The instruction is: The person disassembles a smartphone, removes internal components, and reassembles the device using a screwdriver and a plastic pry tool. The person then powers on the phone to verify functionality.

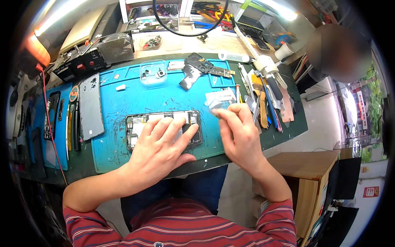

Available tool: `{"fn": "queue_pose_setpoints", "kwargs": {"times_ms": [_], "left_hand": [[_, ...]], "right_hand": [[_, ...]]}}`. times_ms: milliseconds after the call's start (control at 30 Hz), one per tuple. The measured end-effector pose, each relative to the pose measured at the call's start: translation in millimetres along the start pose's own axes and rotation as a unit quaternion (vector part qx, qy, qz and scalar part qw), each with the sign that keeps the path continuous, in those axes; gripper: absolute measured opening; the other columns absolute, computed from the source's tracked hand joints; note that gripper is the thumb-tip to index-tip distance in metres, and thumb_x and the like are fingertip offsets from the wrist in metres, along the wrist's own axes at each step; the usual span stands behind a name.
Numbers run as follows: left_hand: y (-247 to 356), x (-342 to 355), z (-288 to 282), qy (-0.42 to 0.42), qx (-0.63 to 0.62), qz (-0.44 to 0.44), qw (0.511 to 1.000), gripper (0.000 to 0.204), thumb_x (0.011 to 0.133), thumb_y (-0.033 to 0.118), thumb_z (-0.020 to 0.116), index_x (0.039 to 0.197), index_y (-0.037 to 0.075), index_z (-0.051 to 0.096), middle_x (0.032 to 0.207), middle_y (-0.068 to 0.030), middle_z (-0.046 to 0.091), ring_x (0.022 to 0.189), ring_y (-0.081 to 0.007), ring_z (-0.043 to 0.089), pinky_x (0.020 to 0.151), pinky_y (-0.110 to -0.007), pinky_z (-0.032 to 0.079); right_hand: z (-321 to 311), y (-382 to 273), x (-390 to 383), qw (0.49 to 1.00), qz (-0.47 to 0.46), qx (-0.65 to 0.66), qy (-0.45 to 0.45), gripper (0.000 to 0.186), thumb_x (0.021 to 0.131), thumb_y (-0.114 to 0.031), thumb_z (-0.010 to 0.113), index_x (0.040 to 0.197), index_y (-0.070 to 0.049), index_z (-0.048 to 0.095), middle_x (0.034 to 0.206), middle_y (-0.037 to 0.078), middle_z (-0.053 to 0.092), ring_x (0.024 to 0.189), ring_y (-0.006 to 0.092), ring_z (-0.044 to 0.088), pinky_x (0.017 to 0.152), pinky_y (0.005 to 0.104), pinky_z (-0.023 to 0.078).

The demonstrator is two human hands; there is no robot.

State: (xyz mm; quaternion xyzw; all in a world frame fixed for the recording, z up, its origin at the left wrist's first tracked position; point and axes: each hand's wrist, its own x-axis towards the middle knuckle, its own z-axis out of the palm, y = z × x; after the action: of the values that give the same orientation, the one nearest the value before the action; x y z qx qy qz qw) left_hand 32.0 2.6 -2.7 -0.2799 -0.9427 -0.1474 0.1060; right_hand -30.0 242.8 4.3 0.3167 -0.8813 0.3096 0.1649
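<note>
An opened smartphone (pixel 135 131) lies on the blue silicone mat (pixel 107 156), its internals showing. My left hand (pixel 160 152) rests across it with fingers spread. To the right of the phone, my right hand (pixel 242 140) is raised in a pinch on a small thing near the fingertips, too small to name. Just beyond that hand are clear plastic bags (pixel 218 96). A clear box (pixel 153 72) of small parts and black phone components (pixel 193 70) lie farther back, and a grey phone panel (pixel 90 107) lies at left.
Hand tools (pixel 263 107) crowd the mat's right side. A black boxy device (pixel 78 66) and another phone frame (pixel 52 115) are at left. A red cable (pixel 49 127) runs down the left. A person (pixel 312 78) is at upper right, beside a wooden cabinet (pixel 304 162) lower down.
</note>
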Motion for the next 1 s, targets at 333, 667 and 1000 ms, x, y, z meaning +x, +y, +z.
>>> {"fn": "queue_pose_setpoints", "kwargs": {"times_ms": [333, 667, 1000], "left_hand": [[4.2, 3.0, 5.2, 0.007, -0.02, -0.036, 0.999, 0.072, 0.079, 0.04, 0.083, 0.141, 0.009, 0.064, 0.131, -0.0085, 0.054, 0.118, -0.0294, 0.051, 0.108, -0.049, 0.039], [0.9, 5.9, 3.9, 0.001, -0.007, -0.031, 0.999, 0.07, 0.082, 0.042, 0.08, 0.141, 0.008, 0.065, 0.131, -0.0075, 0.055, 0.115, -0.0267, 0.052, 0.106, -0.047, 0.041], [-22.5, 27.9, -9.1, -0.029, -0.122, -0.038, 0.991, 0.084, 0.076, 0.042, 0.084, 0.147, 0.006, 0.059, 0.119, -0.0085, 0.058, 0.104, -0.0277, 0.056, 0.093, -0.043, 0.045]], "right_hand": [[10.6, 10.3, -2.5, 0.988, -0.093, -0.024, -0.124, 0.05, 0.083, -0.005, 0.077, 0.132, -0.01, 0.073, 0.071, 0.003, 0.048, 0.058, 0.018, 0.058, 0.05, 0.0349, 0.047], [11.8, 13.7, 0.1, 0.985, -0.1, -0.018, -0.139, 0.059, 0.074, -0.001, 0.074, 0.134, -0.006, 0.071, 0.07, 0.003, 0.047, 0.057, 0.0171, 0.056, 0.05, 0.0341, 0.047], [11.0, 13.5, 0.0, 0.985, -0.093, -0.018, -0.146, 0.063, 0.073, 0.0, 0.073, 0.136, -0.006, 0.071, 0.07, 0.003, 0.045, 0.057, 0.0175, 0.056, 0.05, 0.0346, 0.047]]}}
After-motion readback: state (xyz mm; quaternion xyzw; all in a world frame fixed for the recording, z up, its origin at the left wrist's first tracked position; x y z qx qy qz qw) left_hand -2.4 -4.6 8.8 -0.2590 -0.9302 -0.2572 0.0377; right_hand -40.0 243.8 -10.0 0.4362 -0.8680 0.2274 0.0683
